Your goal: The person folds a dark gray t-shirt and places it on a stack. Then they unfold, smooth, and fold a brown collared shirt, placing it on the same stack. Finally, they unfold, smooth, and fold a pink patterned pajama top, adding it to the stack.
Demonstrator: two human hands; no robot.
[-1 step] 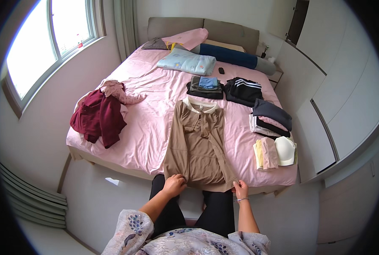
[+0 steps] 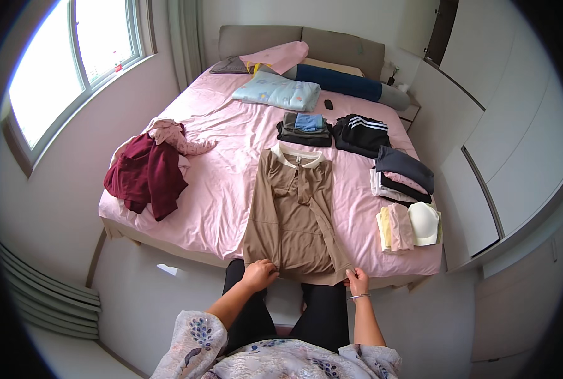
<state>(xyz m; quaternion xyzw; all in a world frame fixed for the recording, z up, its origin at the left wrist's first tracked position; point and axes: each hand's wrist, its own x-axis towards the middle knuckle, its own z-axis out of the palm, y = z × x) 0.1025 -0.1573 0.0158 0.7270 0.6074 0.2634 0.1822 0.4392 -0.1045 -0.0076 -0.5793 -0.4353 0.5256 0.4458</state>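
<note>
Head view, looking down over a bed [image 2: 231, 183] with a pink sheet. Brown long-sleeved top [image 2: 296, 215] lies flat, front side up, cream collar toward the headboard, hem at the near bed edge. Left hand [image 2: 259, 275] curled closed on the hem at its left corner, fingers gripping the fabric. Right hand [image 2: 358, 281] pinches the hem at its right corner between thumb and fingertips; a thin bracelet sits on that wrist. Both hands are at the bed edge, well apart, with the hem stretched between them.

Around the top: heap of dark red and pink clothes [image 2: 149, 167] unfolded at the left side of the bed. Folded dark stack with a blue piece on top [image 2: 305, 128] just beyond the collar; black folded garment with white stripes [image 2: 360, 132] beside it. At the right edge, a stack of dark and light folded clothes [image 2: 401, 174], then pale yellow and pink folded pieces with a white item [image 2: 411, 226]. Light blue pillow [image 2: 276, 91] and a dark blue bolster [image 2: 338, 82] near the headboard
</note>
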